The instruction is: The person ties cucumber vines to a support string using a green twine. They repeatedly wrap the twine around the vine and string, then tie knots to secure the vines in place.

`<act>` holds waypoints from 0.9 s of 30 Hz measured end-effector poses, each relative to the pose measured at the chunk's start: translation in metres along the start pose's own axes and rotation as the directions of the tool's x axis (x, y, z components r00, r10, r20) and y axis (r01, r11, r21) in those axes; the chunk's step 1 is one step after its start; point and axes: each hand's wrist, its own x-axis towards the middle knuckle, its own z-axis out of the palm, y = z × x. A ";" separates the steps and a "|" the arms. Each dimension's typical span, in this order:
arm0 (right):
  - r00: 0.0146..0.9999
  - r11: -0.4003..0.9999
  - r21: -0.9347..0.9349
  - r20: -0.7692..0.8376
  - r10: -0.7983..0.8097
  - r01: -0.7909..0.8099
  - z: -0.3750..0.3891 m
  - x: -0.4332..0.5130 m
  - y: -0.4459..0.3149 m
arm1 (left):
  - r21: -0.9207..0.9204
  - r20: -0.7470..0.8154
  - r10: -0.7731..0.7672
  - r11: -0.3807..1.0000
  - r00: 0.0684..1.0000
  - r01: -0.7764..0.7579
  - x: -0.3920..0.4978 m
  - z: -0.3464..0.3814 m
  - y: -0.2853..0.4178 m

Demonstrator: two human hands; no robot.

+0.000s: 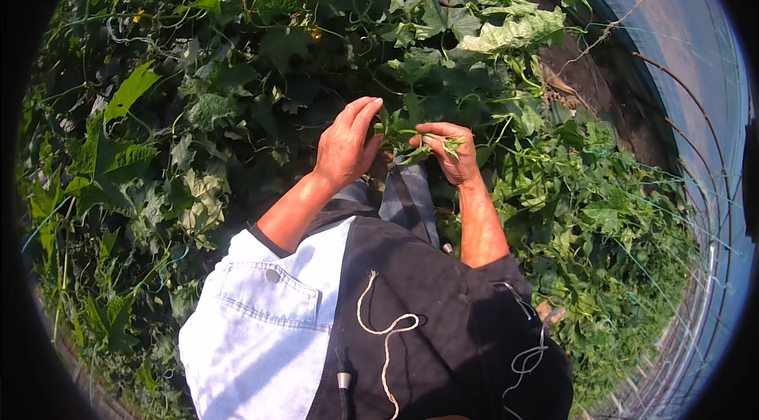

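Observation:
Between thumb and fingers, my right hand (455, 154) pinches a leafy green vine shoot (415, 147). Its small, pale leaves (453, 146) stick out over the palm. My left hand (350, 141) is just to the left of the shoot, palm turned inward. A gap separates its thumb from the fingers above, and the leaves lie right beside the fingertips. Whether the thumb touches them cannot be made out. Both hands are in front of my jeans (409, 194), amid climbing vines with lobed leaves.
Dense vines (207, 105) with a few yellow flowers (137, 16) fill the left and far side. More foliage (569, 206) grows at right. Thin green strings (640, 254) run toward curved rods (694, 94) and blue plastic sheeting (646, 10). White cords (388, 331) hang on my jacket (427, 313).

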 end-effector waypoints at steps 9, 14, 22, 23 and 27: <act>0.999 0.999 0.035 -0.054 0.006 -0.004 0.001 0.018 -0.020 | -0.135 0.467 0.109 0.990 0.877 -0.051 0.050 0.023 0.000; 0.895 0.685 -0.727 -0.276 -0.350 0.044 -0.058 0.037 -0.071 | 0.037 0.285 -0.050 0.998 0.957 0.041 0.053 0.036 -0.004; 0.798 0.713 -0.541 -0.601 0.045 -0.447 -0.239 0.065 -0.107 | -0.134 0.185 -0.192 0.967 0.964 0.218 0.079 0.027 -0.013; 0.773 0.733 -0.579 -0.624 -0.115 -0.358 -0.243 0.064 -0.111 | -0.149 0.181 -0.213 0.959 0.960 0.241 0.079 0.028 -0.015; 0.449 0.665 -0.662 -0.506 -0.737 0.345 -0.176 0.053 -0.250 | -0.157 0.118 -0.292 0.938 0.949 0.309 0.077 0.016 -0.021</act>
